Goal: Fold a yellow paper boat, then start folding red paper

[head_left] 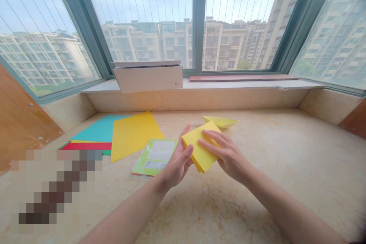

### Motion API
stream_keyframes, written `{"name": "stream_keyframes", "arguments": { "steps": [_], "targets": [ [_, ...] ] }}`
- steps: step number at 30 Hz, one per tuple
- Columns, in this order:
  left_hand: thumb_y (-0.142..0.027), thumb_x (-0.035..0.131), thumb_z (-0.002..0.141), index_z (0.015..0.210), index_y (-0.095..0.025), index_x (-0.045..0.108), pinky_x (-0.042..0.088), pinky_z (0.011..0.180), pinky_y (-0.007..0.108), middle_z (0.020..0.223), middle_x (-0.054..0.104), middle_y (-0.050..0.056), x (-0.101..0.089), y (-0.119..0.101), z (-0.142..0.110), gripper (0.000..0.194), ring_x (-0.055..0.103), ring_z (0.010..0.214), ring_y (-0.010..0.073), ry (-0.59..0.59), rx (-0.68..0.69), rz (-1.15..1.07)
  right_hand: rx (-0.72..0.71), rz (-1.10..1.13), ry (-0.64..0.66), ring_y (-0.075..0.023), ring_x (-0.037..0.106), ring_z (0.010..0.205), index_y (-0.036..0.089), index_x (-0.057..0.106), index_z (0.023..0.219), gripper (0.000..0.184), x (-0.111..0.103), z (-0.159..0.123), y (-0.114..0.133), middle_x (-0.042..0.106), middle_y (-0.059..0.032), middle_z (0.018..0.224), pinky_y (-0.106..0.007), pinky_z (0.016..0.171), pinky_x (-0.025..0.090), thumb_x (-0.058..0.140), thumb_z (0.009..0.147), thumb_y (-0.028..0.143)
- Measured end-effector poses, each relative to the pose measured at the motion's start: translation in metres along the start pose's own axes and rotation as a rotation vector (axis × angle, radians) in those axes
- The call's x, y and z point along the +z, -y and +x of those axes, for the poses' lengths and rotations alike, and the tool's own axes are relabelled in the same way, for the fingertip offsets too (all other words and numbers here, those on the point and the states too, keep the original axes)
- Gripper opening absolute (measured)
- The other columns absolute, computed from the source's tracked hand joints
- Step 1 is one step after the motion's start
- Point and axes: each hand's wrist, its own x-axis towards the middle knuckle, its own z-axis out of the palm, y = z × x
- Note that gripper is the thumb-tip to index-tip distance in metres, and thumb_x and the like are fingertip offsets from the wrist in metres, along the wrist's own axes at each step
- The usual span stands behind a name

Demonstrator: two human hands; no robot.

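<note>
A folded yellow paper point(200, 148) is held just above the marble sill between both hands. My left hand point(178, 162) grips its left edge, thumb on top and fingers underneath. My right hand point(227, 154) lies over its right side, fingers pressed flat on the sheet. A folded yellow paper boat point(221, 121) rests on the sill just behind the held paper.
Loose coloured sheets lie to the left: a yellow one point(133, 133), a teal one point(100, 129), a red one point(87, 146). A green paper packet point(154, 156) sits beside my left hand. A white cardboard box point(148, 76) stands on the window ledge. A blurred patch covers the lower left.
</note>
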Motion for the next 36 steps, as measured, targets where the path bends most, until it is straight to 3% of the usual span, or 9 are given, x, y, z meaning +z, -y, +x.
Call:
{"name": "stream_keyframes", "arguments": {
  "steps": [3, 7, 16, 20, 26, 36],
  "targets": [
    [-0.039, 0.068, 0.094, 0.149, -0.037, 0.034, 0.05, 0.105, 0.039, 0.147, 0.054, 0.007, 0.0, 0.001, 0.002, 0.065, 0.06, 0.127, 0.0251, -0.067, -0.011, -0.009, -0.025, 0.0, 0.056, -0.0309, 0.044, 0.145, 0.035, 0.042, 0.156, 0.061, 0.0, 0.001, 0.002, 0.047, -0.0113, 0.157, -0.058, 0.111, 0.046, 0.052, 0.1, 0.013],
    [-0.03, 0.07, 0.092, 0.137, -0.032, 0.041, 0.054, 0.095, 0.033, 0.14, 0.058, 0.007, -0.001, 0.003, 0.002, 0.054, 0.063, 0.12, 0.0236, -0.044, -0.022, -0.003, -0.06, 0.007, 0.133, -0.0318, 0.041, 0.147, 0.03, 0.043, 0.155, 0.06, -0.001, 0.0, 0.001, 0.044, -0.0135, 0.16, -0.061, 0.115, 0.041, 0.058, 0.098, 0.02],
    [-0.024, 0.083, 0.081, 0.14, -0.033, 0.031, 0.052, 0.097, 0.036, 0.143, 0.051, 0.01, 0.01, 0.02, -0.005, 0.079, 0.059, 0.123, 0.0251, 0.073, 0.034, 0.015, -0.03, 0.099, 0.154, -0.0312, 0.047, 0.143, 0.036, 0.053, 0.148, 0.061, -0.011, -0.012, -0.015, 0.05, -0.0046, 0.157, -0.06, 0.113, 0.045, 0.049, 0.095, 0.006],
    [-0.023, 0.08, 0.083, 0.137, -0.031, 0.032, 0.051, 0.097, 0.034, 0.136, 0.054, 0.009, 0.011, 0.022, -0.006, 0.073, 0.059, 0.119, 0.023, 0.054, 0.081, 0.067, -0.014, 0.127, 0.145, -0.0321, 0.046, 0.144, 0.036, 0.054, 0.148, 0.059, -0.012, -0.012, -0.011, 0.049, -0.0045, 0.157, -0.06, 0.114, 0.044, 0.05, 0.096, 0.008],
    [-0.016, 0.063, 0.09, 0.136, -0.026, 0.035, 0.051, 0.082, 0.031, 0.122, 0.058, 0.008, 0.006, 0.025, -0.007, 0.055, 0.062, 0.099, 0.0184, -0.001, 0.141, 0.179, -0.027, 0.118, 0.136, -0.031, 0.047, 0.143, 0.035, 0.052, 0.149, 0.061, -0.015, -0.011, -0.004, 0.051, -0.0054, 0.156, -0.057, 0.113, 0.044, 0.048, 0.097, 0.004],
    [-0.018, 0.061, 0.091, 0.127, -0.024, 0.038, 0.046, 0.07, 0.026, 0.1, 0.06, 0.004, 0.007, 0.023, -0.006, 0.043, 0.058, 0.081, 0.0133, -0.056, 0.095, 0.139, -0.077, 0.115, 0.139, -0.0338, 0.049, 0.14, 0.033, 0.048, 0.153, 0.059, -0.016, -0.009, -0.002, 0.051, -0.0088, 0.155, -0.054, 0.109, 0.046, 0.057, 0.098, 0.013]
  ]
}}
